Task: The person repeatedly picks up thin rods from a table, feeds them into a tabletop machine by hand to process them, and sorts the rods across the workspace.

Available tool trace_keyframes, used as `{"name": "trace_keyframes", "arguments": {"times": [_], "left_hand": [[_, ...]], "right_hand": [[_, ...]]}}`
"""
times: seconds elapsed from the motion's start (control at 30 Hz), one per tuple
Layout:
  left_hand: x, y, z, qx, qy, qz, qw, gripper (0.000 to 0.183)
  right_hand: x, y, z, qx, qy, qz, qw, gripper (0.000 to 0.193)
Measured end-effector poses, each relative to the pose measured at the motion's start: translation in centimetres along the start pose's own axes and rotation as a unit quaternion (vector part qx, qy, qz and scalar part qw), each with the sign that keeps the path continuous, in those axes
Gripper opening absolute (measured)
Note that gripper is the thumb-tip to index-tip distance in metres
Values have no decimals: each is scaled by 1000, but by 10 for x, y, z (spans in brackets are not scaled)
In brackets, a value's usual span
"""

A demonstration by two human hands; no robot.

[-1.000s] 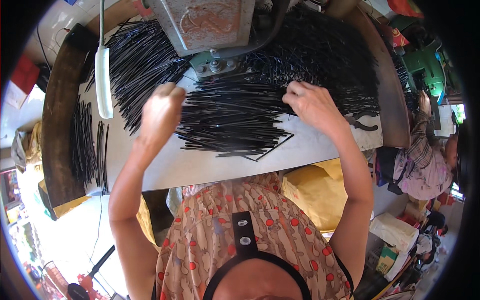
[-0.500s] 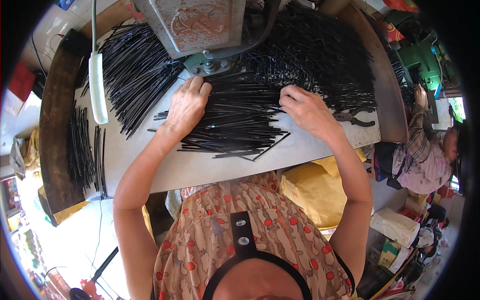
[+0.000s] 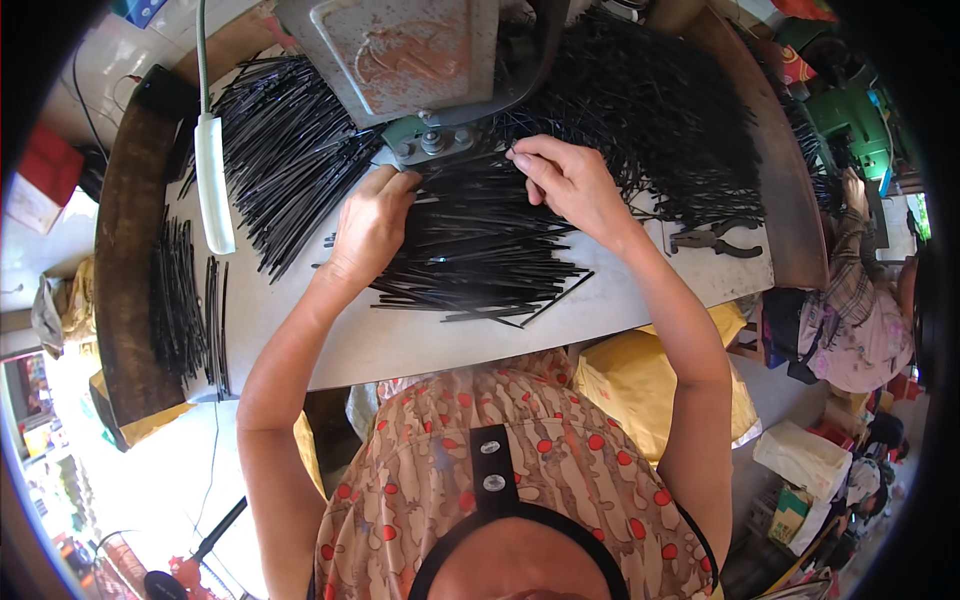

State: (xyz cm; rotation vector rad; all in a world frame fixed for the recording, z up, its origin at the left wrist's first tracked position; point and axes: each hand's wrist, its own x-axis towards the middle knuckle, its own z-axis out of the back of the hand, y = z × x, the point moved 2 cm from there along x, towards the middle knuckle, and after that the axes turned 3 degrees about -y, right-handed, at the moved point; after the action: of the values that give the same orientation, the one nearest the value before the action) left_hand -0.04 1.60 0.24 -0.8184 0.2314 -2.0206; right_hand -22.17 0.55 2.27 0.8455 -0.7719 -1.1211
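A loose bundle of thin black rods [image 3: 480,250] lies crosswise on the pale tabletop in front of me. My left hand [image 3: 375,222] rests at the bundle's left end, fingers curled and closed close to the machine's metal base [image 3: 432,142]; what they grip is hidden. Above the bundle's right part, my right hand [image 3: 572,185] is closed in a pinch just right of that base. A thin dark piece shows at its fingertips, seemingly the end of one black rod. The machine's worn grey head [image 3: 405,60] overhangs the far side.
More black rods [image 3: 290,160] fan out at the left, and a large heap [image 3: 650,110] fills the far right. Pliers [image 3: 715,240] lie at the right. A white lamp [image 3: 214,185] hangs at the left. Raised boards [image 3: 130,250] edge the table. Another person [image 3: 850,320] sits far right.
My right hand has moved left and away from me, from the bundle's right ends to beside the machine base. My left hand stays near the base. The whole view has shifted slightly.
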Motion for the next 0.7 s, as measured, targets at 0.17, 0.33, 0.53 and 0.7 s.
{"name": "trace_keyframes", "arguments": {"times": [0.17, 0.33, 0.53, 0.7], "left_hand": [[9, -1, 9, -134, 27, 148, 979, 13], [15, -4, 10, -117, -11, 145, 982, 14], [22, -3, 4, -88, -62, 164, 980, 12], [27, -3, 2, -73, -87, 165, 980, 12]], "right_hand": [[15, -5, -20, 250, 23, -116, 961, 21], [26, -5, -35, 418, -16, -133, 898, 14], [31, 1, -48, 518, -107, -131, 838, 10], [30, 3, -52, 520, -144, -133, 831, 12]]}}
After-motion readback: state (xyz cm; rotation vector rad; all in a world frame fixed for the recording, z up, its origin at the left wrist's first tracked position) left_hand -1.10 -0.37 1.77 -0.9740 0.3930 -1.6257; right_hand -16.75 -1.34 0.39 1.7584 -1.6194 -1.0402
